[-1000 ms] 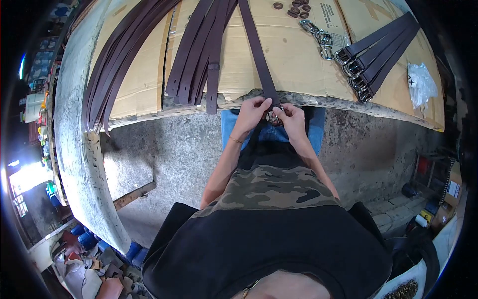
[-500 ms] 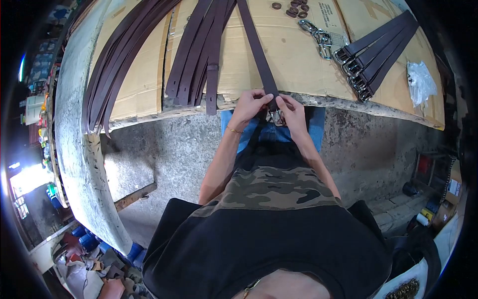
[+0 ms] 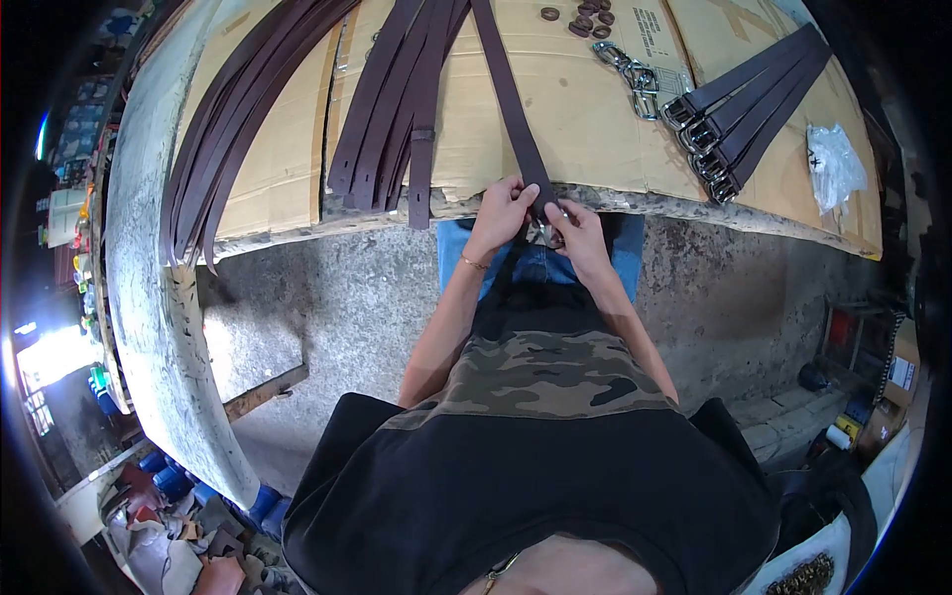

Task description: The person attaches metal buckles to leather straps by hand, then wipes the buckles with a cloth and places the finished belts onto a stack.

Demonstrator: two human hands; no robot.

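- Leftmost, we see a long strap bundle point(image 3: 238, 124) drooping past the table edge point(image 3: 729, 214).
- Next lies a second bunch point(image 3: 392, 109) of dark straps.
- Our left hand point(image 3: 503, 213) pinches one strap point(image 3: 518, 109) between thumb and fingers, beside that edge.
- This strap runs down the cardboard point(image 3: 585, 129) to us, its buckle point(image 3: 541, 234) lowest.
- Our right hand point(image 3: 582, 238) grasps the buckle end.
- Rightward sit brown rings point(image 3: 579, 30), loose buckles point(image 3: 646, 94), buckled belts point(image 3: 764, 99) and a plastic bag point(image 3: 836, 167).

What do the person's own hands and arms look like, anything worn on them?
No gloves on the left hand or right hand. Thin gold-coloured bracelet at the left wrist; none visible on the right. Forearms uncovered, black fabric sleeves above.
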